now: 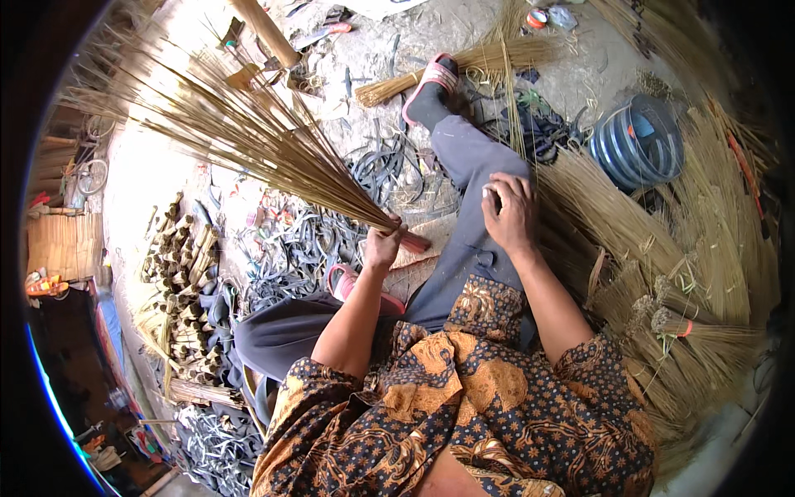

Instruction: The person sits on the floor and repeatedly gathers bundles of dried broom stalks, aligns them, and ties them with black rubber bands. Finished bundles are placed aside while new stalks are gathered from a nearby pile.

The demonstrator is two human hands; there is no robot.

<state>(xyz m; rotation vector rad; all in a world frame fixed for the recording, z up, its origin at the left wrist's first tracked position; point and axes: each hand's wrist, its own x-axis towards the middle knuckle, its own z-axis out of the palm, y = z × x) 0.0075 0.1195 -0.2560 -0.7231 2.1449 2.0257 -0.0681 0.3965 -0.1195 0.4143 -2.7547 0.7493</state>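
Observation:
My left hand (383,246) is closed round the narrow end of a bundle of long thin sticks (273,161), like a broom bundle. The sticks fan out to the upper left, and a reddish-brown butt end pokes out beyond my fist. Over my outstretched grey trouser leg (468,153), near the knee, my right hand (509,214) rests palm down. Its fingers are loosely bent and a little apart, and nothing shows in them. A pink sandal (436,76) is on that leg's foot, and another pink sandal (341,282) shows by my folded leg.
Black rubber-like strips (310,248) litter the floor at the left, beside a stack of short tied bundles (178,298). Straw-coloured stick bundles (696,224) are heaped at the right, around a blue translucent ribbed container (636,145). A knife (319,35) lies near a wooden post (267,31).

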